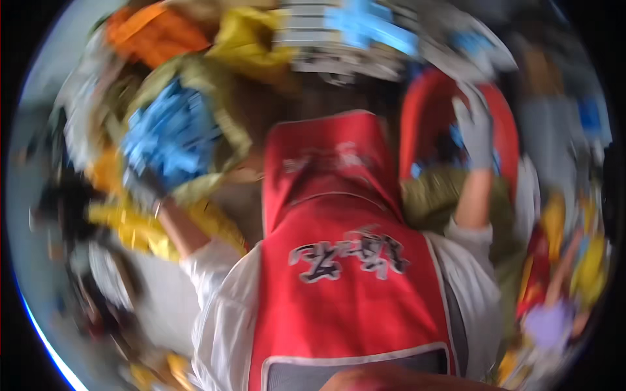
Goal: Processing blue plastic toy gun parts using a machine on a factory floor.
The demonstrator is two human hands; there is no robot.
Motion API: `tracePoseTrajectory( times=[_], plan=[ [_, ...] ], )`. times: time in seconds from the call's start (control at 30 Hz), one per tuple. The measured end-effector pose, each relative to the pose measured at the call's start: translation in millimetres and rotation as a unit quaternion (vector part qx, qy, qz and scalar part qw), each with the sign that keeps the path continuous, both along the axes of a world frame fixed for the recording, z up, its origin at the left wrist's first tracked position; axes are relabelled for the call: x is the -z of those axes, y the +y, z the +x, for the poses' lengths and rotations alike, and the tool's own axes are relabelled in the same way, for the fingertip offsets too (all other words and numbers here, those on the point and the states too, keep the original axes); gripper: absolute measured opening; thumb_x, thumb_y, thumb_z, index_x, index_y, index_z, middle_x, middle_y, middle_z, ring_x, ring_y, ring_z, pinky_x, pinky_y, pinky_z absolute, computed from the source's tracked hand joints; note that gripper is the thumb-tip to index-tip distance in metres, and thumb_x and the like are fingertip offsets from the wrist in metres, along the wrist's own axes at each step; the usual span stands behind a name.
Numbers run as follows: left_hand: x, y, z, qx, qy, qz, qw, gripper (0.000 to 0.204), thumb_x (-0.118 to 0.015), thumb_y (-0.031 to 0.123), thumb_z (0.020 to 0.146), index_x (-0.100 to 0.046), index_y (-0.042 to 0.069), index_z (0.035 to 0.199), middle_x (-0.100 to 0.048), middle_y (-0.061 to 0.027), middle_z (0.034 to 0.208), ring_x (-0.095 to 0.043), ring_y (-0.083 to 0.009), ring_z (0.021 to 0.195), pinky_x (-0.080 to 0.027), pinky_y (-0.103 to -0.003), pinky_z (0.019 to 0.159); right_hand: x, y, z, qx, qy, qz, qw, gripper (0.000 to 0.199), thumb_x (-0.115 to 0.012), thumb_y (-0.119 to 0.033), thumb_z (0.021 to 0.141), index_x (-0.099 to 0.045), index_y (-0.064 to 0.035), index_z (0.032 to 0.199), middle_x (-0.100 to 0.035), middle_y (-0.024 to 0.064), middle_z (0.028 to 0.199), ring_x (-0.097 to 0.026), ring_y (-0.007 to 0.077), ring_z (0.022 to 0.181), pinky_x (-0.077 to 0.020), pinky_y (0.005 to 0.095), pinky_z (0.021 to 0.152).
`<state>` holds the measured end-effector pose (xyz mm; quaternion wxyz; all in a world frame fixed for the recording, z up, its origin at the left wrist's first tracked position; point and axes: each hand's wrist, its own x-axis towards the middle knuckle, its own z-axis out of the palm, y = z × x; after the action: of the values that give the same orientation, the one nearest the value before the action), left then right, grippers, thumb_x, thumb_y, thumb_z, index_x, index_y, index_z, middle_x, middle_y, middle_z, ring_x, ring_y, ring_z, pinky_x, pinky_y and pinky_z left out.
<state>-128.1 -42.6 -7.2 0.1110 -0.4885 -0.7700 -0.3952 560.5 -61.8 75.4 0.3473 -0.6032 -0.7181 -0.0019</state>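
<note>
My left hand, in a grey glove, is at the near left edge of an olive sack full of light-blue strips or pieces. Blur smears its fingers, so whether they grip the sack or a piece is unclear. At the right, my right hand, in a pale grey glove, is raised over a red tub with its fingers stretched out and apart. Nothing shows in it. Dark and blue bits lie inside the tub, partly hidden by the hand.
A red apron covers my lap. Behind the olive sack are orange and yellow bags. A light slatted stand with blue pieces stands at the far middle. Olive cloth bunches before the tub; another person sits at the right.
</note>
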Motion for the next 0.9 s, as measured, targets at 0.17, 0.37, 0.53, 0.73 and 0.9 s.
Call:
tracePoseTrajectory(
  times=[0.17,0.37,0.53,0.73,0.9],
  plan=[
    [-9.6,-11.4,76.6,0.024,-0.045,-0.008,0.999,0.029,-0.059,0.015,0.091,-0.061,0.002,0.116,-0.064,-0.0112,0.115,-0.062,-0.0184,0.100,-0.050,-0.029,0.085,80.5,-37.6,107.8,0.160,0.063,-0.098,0.980,0.035,-0.056,-0.030,0.089,-0.059,-0.0039,0.113,-0.063,0.0171,0.109,-0.060,0.0307,0.102,-0.0464,0.0374,0.088],
    [-8.6,5.9,141.2,0.053,-0.016,-0.062,0.997,0.024,-0.057,0.017,0.092,-0.064,0.003,0.111,-0.065,-0.0095,0.111,-0.064,-0.0186,0.093,-0.050,-0.029,0.082,206.4,-49.6,158.4,0.158,-0.058,-0.465,0.869,0.040,-0.053,-0.038,0.083,-0.062,-0.0099,0.110,-0.064,0.0161,0.107,-0.060,0.0322,0.101,-0.0471,0.0413,0.087],
    [-14.8,4.3,138.6,0.097,0.000,0.009,0.995,0.022,-0.058,0.013,0.091,-0.064,0.002,0.110,-0.065,-0.0113,0.109,-0.063,-0.0192,0.096,-0.051,-0.030,0.084,268.7,-57.6,123.1,0.133,-0.176,-0.638,0.738,0.038,-0.051,-0.030,0.082,-0.063,-0.0117,0.113,-0.059,0.0174,0.119,-0.058,0.0314,0.110,-0.0461,0.0430,0.093],
    [-26.0,0.3,158.0,0.126,-0.006,0.003,0.992,0.022,-0.056,0.009,0.091,-0.063,-0.003,0.108,-0.065,-0.0124,0.107,-0.064,-0.0188,0.092,-0.052,-0.028,0.081,218.9,-46.7,118.0,0.179,-0.045,-0.467,0.865,0.038,-0.056,-0.030,0.077,-0.060,-0.0140,0.111,-0.062,0.0165,0.110,-0.060,0.0312,0.102,-0.0480,0.0406,0.086],
    [-37.0,7.2,220.3,0.221,0.072,0.057,0.971,0.021,-0.058,-0.001,0.087,-0.065,0.001,0.106,-0.067,-0.0094,0.105,-0.066,-0.0184,0.088,-0.054,-0.027,0.075,150.8,-35.7,132.3,0.142,0.207,-0.069,0.966,0.039,-0.054,-0.001,0.075,-0.055,-0.0043,0.115,-0.062,0.0110,0.108,-0.062,0.0205,0.095,-0.0497,0.0319,0.080]
  ],
)
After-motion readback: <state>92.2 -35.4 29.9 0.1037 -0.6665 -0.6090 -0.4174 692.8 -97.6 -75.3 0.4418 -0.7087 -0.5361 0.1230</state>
